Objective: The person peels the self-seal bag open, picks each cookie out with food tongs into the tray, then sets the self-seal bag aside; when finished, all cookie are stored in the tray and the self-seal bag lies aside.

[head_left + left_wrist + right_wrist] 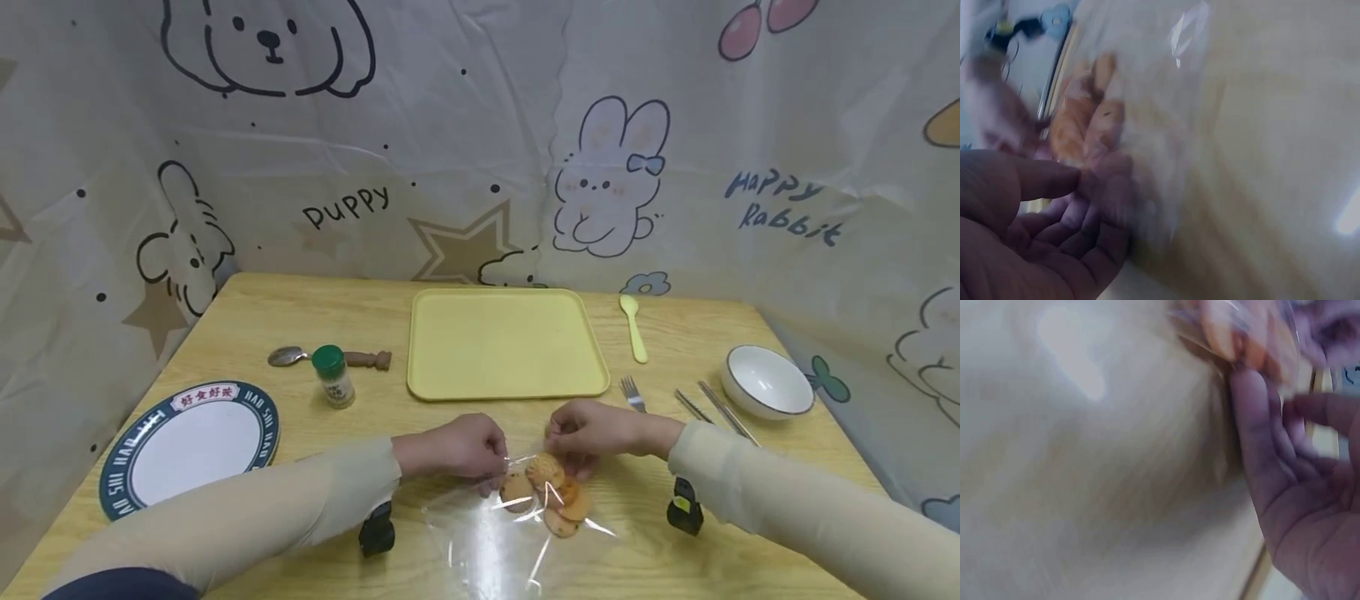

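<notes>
A clear plastic bag (483,533) with several round cookies (546,472) inside hangs low over the table's front part, its lower end reaching toward me. My left hand (461,450) pinches the bag's upper left edge between thumb and fingers; in the left wrist view the thumb of that hand (1041,225) presses the film against the curled fingers. At the upper right edge, beside the cookies, my right hand (600,433) grips the bag with thumb and fingers. The right wrist view shows the fingers of this hand (1310,487) against the bag's underside, somewhat blurred.
Beyond the hands lies a yellow tray (506,342). To its left are a green-capped shaker (333,379), a spoon (288,357) and a plate (198,450). On the right are a yellow spoon (634,329), a fork (632,393), chopsticks (727,412) and a white bowl (767,383).
</notes>
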`<state>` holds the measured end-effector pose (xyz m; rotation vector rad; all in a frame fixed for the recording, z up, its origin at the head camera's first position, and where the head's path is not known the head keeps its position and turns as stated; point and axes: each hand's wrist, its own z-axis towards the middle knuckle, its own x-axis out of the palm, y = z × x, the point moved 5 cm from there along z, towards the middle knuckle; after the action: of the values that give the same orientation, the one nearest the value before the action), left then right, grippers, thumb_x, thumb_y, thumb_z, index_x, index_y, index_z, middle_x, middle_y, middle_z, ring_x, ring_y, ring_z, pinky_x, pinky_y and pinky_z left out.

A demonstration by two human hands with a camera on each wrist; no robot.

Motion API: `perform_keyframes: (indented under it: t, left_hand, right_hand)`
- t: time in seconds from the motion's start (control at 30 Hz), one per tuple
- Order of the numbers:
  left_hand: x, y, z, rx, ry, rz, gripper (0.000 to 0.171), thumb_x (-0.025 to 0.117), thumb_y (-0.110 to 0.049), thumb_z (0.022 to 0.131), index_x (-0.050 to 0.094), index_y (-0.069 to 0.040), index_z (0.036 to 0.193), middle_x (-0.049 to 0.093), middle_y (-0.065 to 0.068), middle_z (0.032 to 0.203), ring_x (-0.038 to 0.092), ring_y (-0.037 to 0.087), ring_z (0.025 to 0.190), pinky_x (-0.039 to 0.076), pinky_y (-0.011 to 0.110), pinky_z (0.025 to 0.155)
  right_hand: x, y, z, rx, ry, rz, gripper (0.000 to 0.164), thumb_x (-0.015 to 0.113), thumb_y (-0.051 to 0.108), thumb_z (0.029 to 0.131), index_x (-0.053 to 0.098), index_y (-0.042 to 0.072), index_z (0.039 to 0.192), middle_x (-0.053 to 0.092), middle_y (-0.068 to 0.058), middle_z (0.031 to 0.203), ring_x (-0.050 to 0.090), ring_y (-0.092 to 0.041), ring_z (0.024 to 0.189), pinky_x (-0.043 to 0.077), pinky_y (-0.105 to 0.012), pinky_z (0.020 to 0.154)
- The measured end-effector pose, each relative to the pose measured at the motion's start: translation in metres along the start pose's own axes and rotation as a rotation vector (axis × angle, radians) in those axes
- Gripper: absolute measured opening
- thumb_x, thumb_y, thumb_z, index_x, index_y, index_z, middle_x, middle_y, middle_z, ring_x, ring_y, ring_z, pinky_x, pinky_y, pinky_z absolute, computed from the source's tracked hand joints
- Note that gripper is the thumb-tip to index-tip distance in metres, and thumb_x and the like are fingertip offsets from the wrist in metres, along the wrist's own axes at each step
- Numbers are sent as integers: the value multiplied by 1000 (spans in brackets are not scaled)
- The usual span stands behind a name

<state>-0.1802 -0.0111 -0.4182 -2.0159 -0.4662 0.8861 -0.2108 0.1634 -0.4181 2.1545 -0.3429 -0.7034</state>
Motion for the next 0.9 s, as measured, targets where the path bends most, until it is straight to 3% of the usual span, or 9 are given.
perform_keyframes:
  t: [0.13, 0.37, 0.5, 0.63, 0.9]
  left_hand:
    - [-25, 1, 3, 69, -41, 270, 14, 63, -3, 88, 65, -3, 74, 70, 8, 69, 53, 6, 58, 41, 16, 54]
    - [-50, 0, 6, 90, -90, 520, 15, 64, -7, 89, 65, -8, 74, 60, -2, 71, 50, 10, 70, 43, 23, 67]
    - [-52, 0, 5, 83, -79, 570, 17, 64, -8, 88, 64, -9, 72, 57, -3, 71, 50, 11, 70, 43, 24, 67]
    - [-49, 1, 6, 57, -48, 529, 19, 63, -11, 91, 64, -9, 72, 58, -3, 70, 50, 11, 68, 42, 23, 64]
    - [-43, 0, 13, 112, -87, 514, 14, 61, -8, 87, 64, -10, 73, 58, -4, 71, 52, 10, 70, 44, 24, 68]
  right_hand:
    - [14, -1, 3, 21, -77, 180, 19, 57, 14, 96, 59, -5, 96, 67, -10, 81, 66, -14, 67, 59, -32, 64]
    - [36, 8, 10, 6, -149, 382, 19, 54, 10, 97, 58, -9, 96, 70, -11, 83, 71, -13, 70, 60, -31, 71]
    - [39, 8, 14, 16, -168, 401, 19, 54, 10, 98, 59, -9, 97, 70, -9, 82, 71, -13, 73, 60, -30, 72]
    - [39, 5, 15, 21, -164, 397, 20, 55, 11, 97, 59, -8, 98, 70, -9, 83, 71, -13, 74, 60, -30, 72]
    - [29, 3, 12, 1, -149, 335, 20, 53, 8, 98, 59, -10, 103, 70, -13, 87, 70, -13, 72, 60, -30, 71]
